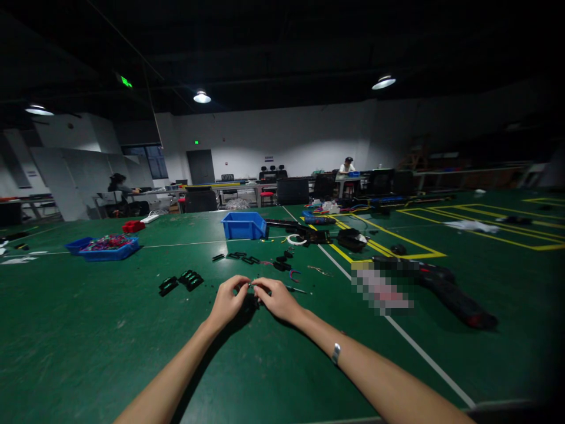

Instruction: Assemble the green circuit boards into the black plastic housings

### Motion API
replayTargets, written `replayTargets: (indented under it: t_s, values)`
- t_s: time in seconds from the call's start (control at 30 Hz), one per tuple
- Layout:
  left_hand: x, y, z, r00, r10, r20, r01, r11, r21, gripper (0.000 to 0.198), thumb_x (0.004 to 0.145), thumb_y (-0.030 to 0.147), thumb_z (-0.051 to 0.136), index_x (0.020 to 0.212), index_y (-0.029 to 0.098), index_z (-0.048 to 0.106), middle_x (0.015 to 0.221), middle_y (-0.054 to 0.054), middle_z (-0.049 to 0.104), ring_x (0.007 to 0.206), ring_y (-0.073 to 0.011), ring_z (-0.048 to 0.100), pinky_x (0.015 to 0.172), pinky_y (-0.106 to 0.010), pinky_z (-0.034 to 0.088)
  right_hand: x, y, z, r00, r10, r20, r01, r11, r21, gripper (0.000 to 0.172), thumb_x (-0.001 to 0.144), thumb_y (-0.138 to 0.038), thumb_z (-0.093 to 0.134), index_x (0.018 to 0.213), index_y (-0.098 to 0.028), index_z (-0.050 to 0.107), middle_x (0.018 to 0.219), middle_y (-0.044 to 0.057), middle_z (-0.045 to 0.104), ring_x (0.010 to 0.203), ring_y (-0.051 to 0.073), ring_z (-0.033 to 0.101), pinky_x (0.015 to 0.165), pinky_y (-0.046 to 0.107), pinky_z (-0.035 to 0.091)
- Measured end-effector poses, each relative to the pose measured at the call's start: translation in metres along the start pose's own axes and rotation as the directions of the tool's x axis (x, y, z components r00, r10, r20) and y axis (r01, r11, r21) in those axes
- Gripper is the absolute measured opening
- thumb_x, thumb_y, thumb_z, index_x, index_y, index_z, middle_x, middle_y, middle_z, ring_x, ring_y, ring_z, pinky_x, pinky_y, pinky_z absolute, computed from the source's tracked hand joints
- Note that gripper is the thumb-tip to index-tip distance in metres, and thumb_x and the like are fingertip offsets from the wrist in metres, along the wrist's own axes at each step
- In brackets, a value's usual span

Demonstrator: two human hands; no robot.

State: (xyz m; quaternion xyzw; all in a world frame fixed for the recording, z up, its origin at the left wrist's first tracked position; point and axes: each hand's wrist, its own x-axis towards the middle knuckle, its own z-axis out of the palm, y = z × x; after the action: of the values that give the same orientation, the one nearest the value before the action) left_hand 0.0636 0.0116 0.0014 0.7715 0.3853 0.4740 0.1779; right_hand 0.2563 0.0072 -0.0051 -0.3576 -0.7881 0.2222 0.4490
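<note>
My left hand [228,300] and my right hand [279,298] meet over the green table [88,335], fingertips pinched together around a small dark part [251,287] held between them. What the part is I cannot make out. A thin tool with a dark tip [296,289] lies just right of my right hand. Small black blocks [182,281] lie on the table to the left of my hands.
A blue bin [244,225] stands farther back, a flat blue tray of coloured bits [108,247] at the left. Black clips and short wires [265,260] lie scattered beyond my hands. A black power tool [445,291] lies at the right. Two people sit at distant desks.
</note>
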Motion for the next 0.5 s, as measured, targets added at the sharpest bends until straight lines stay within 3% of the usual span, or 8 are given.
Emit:
replayTargets:
  t_s: [0.5]
  values:
    - [-0.0001, -0.002, -0.0001, 1.0, 0.024, 0.004, -0.024, 0.999, -0.046, 0.023, 0.094, 0.032, 0.055, 0.1, 0.018, 0.072, 0.099, -0.007, 0.073, 0.09, -0.0189, 0.067, 0.081, -0.029, 0.052, 0.0008, -0.0022, -0.0013, 1.0, -0.005, -0.031, 0.004, 0.999, -0.038, 0.023, 0.097, -0.032, 0.056, 0.11, -0.019, 0.071, 0.088, 0.005, 0.073, 0.075, 0.018, 0.065, 0.074, 0.029, 0.05]
